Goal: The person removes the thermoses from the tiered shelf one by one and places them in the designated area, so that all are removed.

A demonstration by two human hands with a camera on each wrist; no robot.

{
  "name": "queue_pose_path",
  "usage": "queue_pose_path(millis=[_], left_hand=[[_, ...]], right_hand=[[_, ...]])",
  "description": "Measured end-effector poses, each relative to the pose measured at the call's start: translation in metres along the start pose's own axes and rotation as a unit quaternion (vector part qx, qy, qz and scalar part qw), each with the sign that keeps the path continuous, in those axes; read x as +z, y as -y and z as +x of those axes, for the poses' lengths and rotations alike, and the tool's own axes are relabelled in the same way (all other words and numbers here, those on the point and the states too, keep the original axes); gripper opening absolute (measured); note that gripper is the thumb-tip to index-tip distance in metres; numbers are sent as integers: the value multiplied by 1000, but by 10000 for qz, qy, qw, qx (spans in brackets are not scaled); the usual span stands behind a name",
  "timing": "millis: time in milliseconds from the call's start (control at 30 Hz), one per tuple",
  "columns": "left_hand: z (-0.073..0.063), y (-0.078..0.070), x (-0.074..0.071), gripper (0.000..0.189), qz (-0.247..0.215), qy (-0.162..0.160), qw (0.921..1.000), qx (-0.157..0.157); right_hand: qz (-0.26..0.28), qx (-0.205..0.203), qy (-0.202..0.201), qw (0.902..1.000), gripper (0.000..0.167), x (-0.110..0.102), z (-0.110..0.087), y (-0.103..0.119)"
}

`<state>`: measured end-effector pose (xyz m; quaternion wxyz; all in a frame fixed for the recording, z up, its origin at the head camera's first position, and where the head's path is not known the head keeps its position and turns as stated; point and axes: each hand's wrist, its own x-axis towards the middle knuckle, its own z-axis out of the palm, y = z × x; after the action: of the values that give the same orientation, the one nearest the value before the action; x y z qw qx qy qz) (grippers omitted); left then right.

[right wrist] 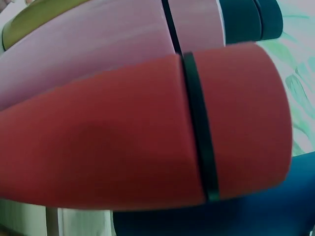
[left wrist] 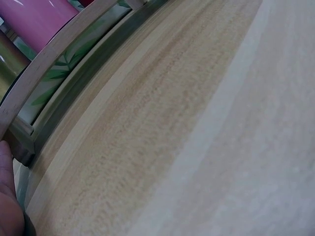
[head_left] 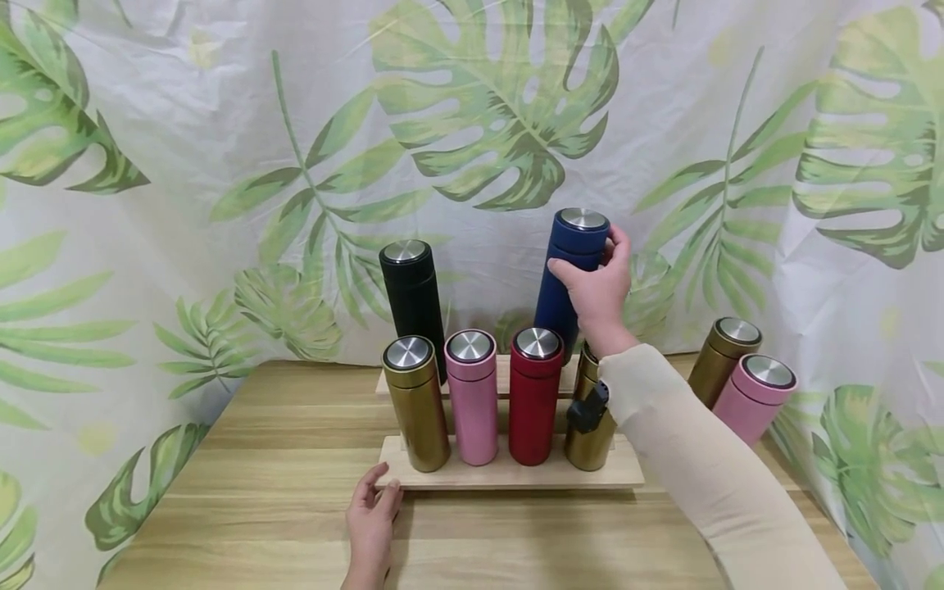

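Observation:
My right hand (head_left: 601,287) grips a navy blue thermos bottle (head_left: 555,303) around its upper part, above the back tier of a wooden two-tier rack (head_left: 509,475). Slightly tilted, that bottle has its base hidden behind the front row, so I cannot tell whether it touches the tier. My left hand (head_left: 372,520) holds the left end of the front tier with thumb and fingers. On that tier stand a gold bottle (head_left: 419,410), a pink bottle (head_left: 474,410), a red bottle (head_left: 533,410) and another gold bottle (head_left: 587,451), partly covered by my right wrist. The right wrist view shows the red bottle (right wrist: 123,142) closest.
A black bottle (head_left: 413,295) stands on the back tier's left part. Right of the rack, beyond my forearm, are a gold bottle (head_left: 723,352) and a pink bottle (head_left: 754,401). A leaf-patterned cloth (head_left: 317,123) hangs behind the wood-grain table (head_left: 295,426).

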<state>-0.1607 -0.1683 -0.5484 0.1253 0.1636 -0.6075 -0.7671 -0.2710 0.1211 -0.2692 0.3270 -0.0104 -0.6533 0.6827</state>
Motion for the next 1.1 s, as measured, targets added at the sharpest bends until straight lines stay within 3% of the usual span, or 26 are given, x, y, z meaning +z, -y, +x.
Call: queue_pose_path(millis=[1100], left_hand=[[1,2,1,37,-111,-61,9999,80]], right_hand=[[-742,454,-711,9937,73,-90,22,-14]])
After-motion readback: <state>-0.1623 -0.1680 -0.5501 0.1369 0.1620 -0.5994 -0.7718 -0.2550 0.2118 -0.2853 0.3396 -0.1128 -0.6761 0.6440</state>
